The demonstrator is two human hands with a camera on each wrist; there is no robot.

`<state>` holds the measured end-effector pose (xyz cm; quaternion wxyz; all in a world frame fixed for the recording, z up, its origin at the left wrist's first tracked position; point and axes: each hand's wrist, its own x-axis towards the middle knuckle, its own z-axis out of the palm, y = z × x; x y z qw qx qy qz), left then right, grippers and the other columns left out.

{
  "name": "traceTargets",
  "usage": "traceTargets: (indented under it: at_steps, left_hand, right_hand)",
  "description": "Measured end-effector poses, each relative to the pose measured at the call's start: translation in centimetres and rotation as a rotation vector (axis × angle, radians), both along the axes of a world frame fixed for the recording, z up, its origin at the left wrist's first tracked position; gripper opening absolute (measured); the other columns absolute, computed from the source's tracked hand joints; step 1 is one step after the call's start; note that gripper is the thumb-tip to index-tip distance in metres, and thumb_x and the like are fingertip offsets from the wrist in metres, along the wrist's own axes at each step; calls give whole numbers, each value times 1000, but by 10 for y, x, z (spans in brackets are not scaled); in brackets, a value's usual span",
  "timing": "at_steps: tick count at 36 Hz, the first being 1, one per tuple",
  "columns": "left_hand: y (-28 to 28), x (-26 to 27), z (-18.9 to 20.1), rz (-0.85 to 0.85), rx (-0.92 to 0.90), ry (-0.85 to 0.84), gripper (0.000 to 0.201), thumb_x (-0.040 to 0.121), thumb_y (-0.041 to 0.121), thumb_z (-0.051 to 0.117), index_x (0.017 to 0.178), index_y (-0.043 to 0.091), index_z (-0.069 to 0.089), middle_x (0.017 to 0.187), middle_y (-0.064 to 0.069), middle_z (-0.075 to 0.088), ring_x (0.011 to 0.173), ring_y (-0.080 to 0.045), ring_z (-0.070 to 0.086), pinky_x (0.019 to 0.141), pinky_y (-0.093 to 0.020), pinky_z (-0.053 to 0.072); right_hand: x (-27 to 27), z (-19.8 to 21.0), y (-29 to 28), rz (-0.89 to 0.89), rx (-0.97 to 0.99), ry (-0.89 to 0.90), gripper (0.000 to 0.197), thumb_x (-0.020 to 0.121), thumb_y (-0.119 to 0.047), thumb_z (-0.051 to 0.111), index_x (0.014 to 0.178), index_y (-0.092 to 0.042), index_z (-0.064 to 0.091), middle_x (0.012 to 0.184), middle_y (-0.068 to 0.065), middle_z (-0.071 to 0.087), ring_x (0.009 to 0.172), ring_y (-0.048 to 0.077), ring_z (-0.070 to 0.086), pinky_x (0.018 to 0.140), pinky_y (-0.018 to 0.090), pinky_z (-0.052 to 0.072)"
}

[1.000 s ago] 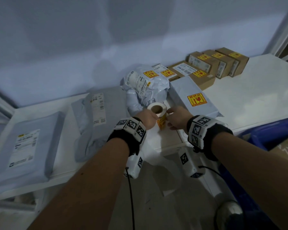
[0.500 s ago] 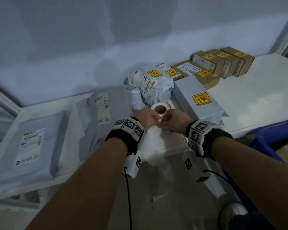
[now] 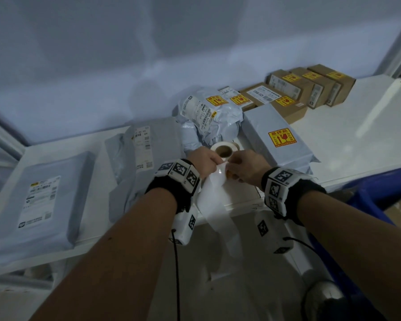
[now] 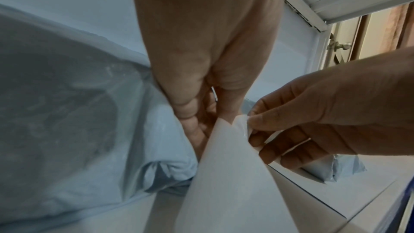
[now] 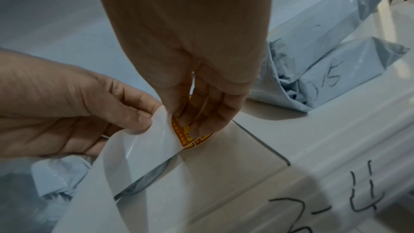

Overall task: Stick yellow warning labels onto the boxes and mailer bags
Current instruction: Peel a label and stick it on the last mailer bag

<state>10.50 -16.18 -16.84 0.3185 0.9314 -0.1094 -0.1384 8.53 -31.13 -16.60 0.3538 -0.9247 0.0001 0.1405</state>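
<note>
Yellow rectangular paper warning label (image 5: 192, 137) pinched in right hand (image 3: 245, 166), half off glossy white backing strip (image 3: 214, 188) pinched by left hand (image 3: 203, 162) just beside. Peel slow, low angle, fingers off adhesive.

White table (image 3: 368, 135): lay under and to either side of the hands. Pale grey-blue wall (image 3: 148, 54): stood beyond them, dimly lit. Blue bin (image 3: 380, 193): sat at their right. Grey floor (image 3: 229, 286): showed below the wrists.
</note>
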Motion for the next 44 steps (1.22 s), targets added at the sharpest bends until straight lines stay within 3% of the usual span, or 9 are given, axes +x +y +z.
traceTargets:
  at_steps: [6, 13, 18, 23, 28, 33, 36, 39, 44]
  left_hand:
    - [-1, -1, -5, 62, -13, 62, 32, 89, -11, 54, 114, 1, 71, 108, -16, 68, 80, -16, 57, 53, -8, 41]
    - [-2, 0, -4, 61, 46, 56, 33, 88, -9, 54, 115, 3, 71, 113, -9, 65, 98, -21, 58, 51, -4, 38]
    - [-5, 2, -2, 93, 20, 121, 33, 91, -9, 55, 122, -4, 65, 129, -20, 62, 112, -26, 58, 63, -2, 38]
    - [-3, -1, -3, 119, 26, 68, 37, 90, -7, 52, 121, 5, 69, 131, -10, 63, 121, -24, 56, 69, -6, 33]
    - [-5, -2, -2, 78, 54, 140, 24, 91, -2, 59, 112, 1, 70, 87, -5, 65, 72, -4, 61, 61, -9, 47]
    - [-3, -2, 1, 191, -105, 55, 11, 86, 10, 70, 97, 10, 71, 91, -14, 68, 79, -26, 64, 82, -36, 55]
    - [0, -2, 3, 184, -196, 7, 44, 76, 21, 78, 116, 8, 64, 110, -18, 69, 102, -33, 66, 91, -40, 52]
    - [3, -4, -2, 151, -306, 22, 71, 59, 41, 83, 118, 7, 63, 111, -17, 70, 107, -35, 66, 96, -44, 52]
    - [13, -11, 17, 145, -365, -27, 26, 74, 20, 83, 92, 7, 70, 78, -2, 61, 82, -19, 59, 78, -36, 50]
  right_hand:
    - [2, 0, 2, -105, -20, 3, 26, 95, -15, 49, 118, -11, 61, 113, 13, 68, 105, 30, 66, 92, 44, 55]
    - [-1, 5, -6, -196, -20, -51, 13, 93, -9, 45, 103, -17, 47, 106, 18, 65, 97, 37, 66, 88, 50, 55]
    - [-7, 12, -14, -176, -75, -81, 31, 97, -7, 38, 110, -5, 66, 109, 18, 68, 99, 34, 67, 93, 44, 53]
    - [-9, 16, -21, -190, -99, -90, 34, 97, -7, 40, 117, -7, 68, 117, 18, 66, 107, 35, 63, 97, 41, 50]
    - [-11, 19, -20, -178, -40, -95, 31, 96, -17, 44, 114, -8, 69, 107, 17, 69, 102, 34, 64, 94, 39, 50]
    - [-10, 16, -11, -175, 115, -140, 24, 93, -34, 48, 94, -19, 66, 95, 10, 68, 98, 34, 65, 89, 47, 54]
    - [-10, 20, -3, -176, 194, -168, 35, 96, -40, 47, 109, -16, 69, 101, 12, 69, 96, 32, 66, 88, 50, 54]
    - [-7, 19, 2, -149, 250, -199, 37, 99, -44, 46, 90, -16, 68, 81, 7, 63, 85, 30, 64, 85, 49, 55]
    - [-7, 18, 17, -196, 406, -152, 46, 98, -46, 47, 80, -8, 66, 71, 5, 60, 72, 24, 58, 77, 44, 53]
